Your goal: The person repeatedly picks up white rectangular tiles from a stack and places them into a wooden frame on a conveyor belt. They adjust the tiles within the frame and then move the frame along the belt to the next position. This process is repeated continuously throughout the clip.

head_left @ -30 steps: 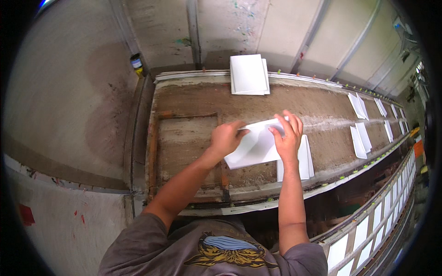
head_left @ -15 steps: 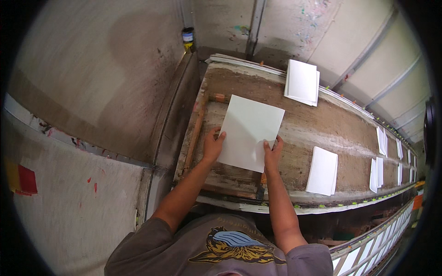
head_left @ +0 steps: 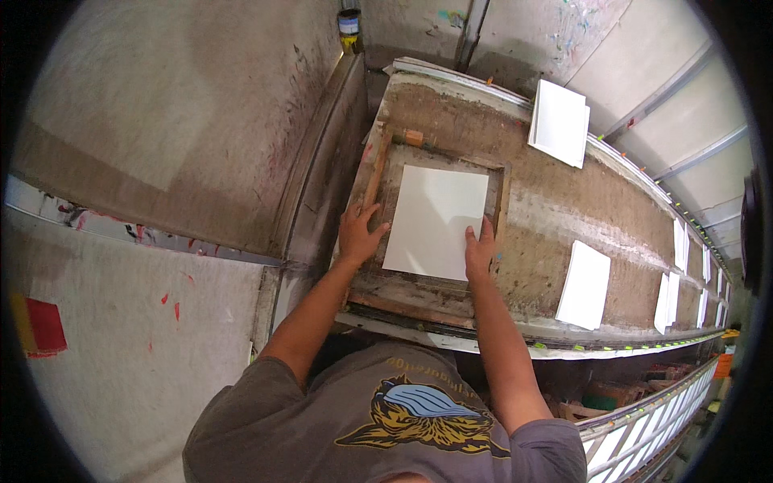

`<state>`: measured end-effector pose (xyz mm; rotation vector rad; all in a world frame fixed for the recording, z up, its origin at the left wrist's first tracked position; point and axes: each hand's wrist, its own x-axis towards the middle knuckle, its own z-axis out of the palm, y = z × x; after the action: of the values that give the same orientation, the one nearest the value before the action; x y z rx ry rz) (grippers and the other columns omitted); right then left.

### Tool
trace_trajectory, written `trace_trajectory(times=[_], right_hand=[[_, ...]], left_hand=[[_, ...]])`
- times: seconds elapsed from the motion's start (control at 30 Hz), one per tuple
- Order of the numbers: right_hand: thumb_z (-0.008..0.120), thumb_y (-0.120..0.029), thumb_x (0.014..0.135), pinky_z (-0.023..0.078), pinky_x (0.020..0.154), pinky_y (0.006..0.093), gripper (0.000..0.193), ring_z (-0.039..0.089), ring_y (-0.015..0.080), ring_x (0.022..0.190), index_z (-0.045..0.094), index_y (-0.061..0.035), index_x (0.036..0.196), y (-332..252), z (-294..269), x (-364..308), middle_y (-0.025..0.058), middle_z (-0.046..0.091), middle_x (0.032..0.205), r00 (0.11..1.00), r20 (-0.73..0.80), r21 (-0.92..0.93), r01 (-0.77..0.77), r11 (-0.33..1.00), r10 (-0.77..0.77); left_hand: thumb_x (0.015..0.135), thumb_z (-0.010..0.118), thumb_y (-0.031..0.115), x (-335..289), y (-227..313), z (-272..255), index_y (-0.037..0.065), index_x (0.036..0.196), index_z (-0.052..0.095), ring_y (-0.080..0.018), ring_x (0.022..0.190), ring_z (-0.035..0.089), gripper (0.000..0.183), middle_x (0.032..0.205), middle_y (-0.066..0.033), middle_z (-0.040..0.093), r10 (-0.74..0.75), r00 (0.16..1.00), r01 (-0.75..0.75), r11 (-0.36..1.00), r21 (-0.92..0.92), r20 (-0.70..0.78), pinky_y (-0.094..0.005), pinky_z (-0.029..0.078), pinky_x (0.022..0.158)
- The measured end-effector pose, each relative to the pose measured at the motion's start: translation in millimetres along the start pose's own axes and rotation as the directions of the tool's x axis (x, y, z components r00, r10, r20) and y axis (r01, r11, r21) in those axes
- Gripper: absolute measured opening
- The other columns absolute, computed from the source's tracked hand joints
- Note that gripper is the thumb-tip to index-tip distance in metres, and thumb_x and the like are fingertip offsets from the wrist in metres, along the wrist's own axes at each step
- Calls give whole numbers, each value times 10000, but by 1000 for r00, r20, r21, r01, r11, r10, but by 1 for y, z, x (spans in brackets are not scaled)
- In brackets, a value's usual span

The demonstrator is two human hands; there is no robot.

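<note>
A blank white sheet of paper point(head_left: 435, 217) lies inside a worn wooden frame point(head_left: 503, 193) on the long stained table point(head_left: 467, 121). My left hand point(head_left: 360, 235) is open beside the sheet's left edge, fingers spread over the frame's left side and apart from the paper. At the right edge my right hand point(head_left: 481, 251) has its thumb over the paper's margin and its fingers stretched apart just outside. Whether those fingertips press on the sheet is hard to see.
Small stacks of white paper stand at the table's far edge point(head_left: 558, 125) and near edge point(head_left: 584, 286), with several more further right. A wall panel point(head_left: 322, 161) borders the left end. A small can point(head_left: 349, 24) sits beyond the far left corner. A rack point(head_left: 644, 427) stands lower right.
The sheet, held between both hands before, now lies down in the frame. My left hand has let go and moved left off its edge. The whole view has shifted slightly.
</note>
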<state>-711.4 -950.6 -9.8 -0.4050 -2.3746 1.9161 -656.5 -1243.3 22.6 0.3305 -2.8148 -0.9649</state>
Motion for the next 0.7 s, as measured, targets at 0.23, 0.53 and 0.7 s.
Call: trace_trajectory(times=[0.23, 0.53, 0.7], right_hand=[[667, -104, 963, 438, 1091, 416, 555, 577, 358, 1309, 468, 33, 1464, 51, 27, -7, 243, 569, 1442, 998, -43, -119, 28, 993, -34], [667, -164, 965, 459, 1059, 456, 508, 589, 391, 1274, 535, -26, 1436, 47, 26, -24, 235, 600, 1391, 997, -59, -280, 29, 960, -47], [708, -263, 944, 470, 1003, 520, 561, 565, 454, 1186, 549, -59, 1442, 48, 27, -28, 264, 606, 1231, 982, -82, -657, 76, 750, -172]], left_hand=[[883, 765, 450, -11, -33, 17, 201, 1314, 679, -482, 1408, 395, 505, 1553, -303, 332, -8, 986, 10, 1000, -11, 169, -535, 378, 1145], [867, 768, 483, -12, -26, 29, 137, 1174, 724, -434, 1392, 404, 464, 1550, -255, 341, -96, 975, 62, 984, 169, 200, -528, 393, 1109], [838, 794, 478, -10, -23, 26, 97, 1124, 747, -463, 1357, 432, 479, 1509, -278, 357, -90, 969, 36, 973, 228, 231, -531, 417, 1086]])
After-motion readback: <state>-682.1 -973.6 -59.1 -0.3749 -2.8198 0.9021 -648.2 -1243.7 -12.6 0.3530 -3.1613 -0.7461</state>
